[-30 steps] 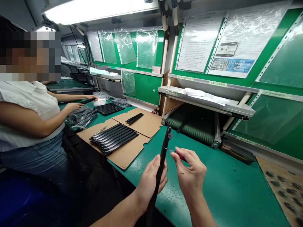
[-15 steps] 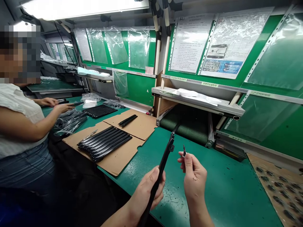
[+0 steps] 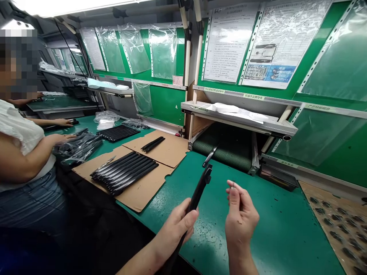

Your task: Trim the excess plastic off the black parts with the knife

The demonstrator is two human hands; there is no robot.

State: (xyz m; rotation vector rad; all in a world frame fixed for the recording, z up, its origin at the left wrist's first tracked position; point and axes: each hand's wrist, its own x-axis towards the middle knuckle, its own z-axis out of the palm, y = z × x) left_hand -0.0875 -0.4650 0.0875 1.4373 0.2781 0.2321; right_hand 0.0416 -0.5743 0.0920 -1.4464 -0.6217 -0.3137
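My left hand (image 3: 180, 221) is wrapped round a long, slim black plastic part (image 3: 200, 191), held tilted with its top end away from me. At that end a small clip-like tab sticks out on the right side. To the right of it and apart from it, my right hand (image 3: 241, 214) is raised with thumb and fingers pinched. The small pointed blade seen in it earlier is now almost wholly hidden by the fingers. Beyond the held part, another black strip (image 3: 210, 156) lies across the near end of the green conveyor belt (image 3: 229, 152).
Brown cardboard (image 3: 136, 204) on the green table (image 3: 218, 233) bears a row of black parts (image 3: 126, 172) and a smaller bundle (image 3: 153, 144). At the left a co-worker (image 3: 25, 152) handles parts near plastic bags (image 3: 83, 149). Another board (image 3: 321, 225) with dark pieces lies right.
My right hand has turned and moved slightly right, and the blade tip no longer shows. The black part has tilted a little in my left hand. The co-worker's hands have moved left.
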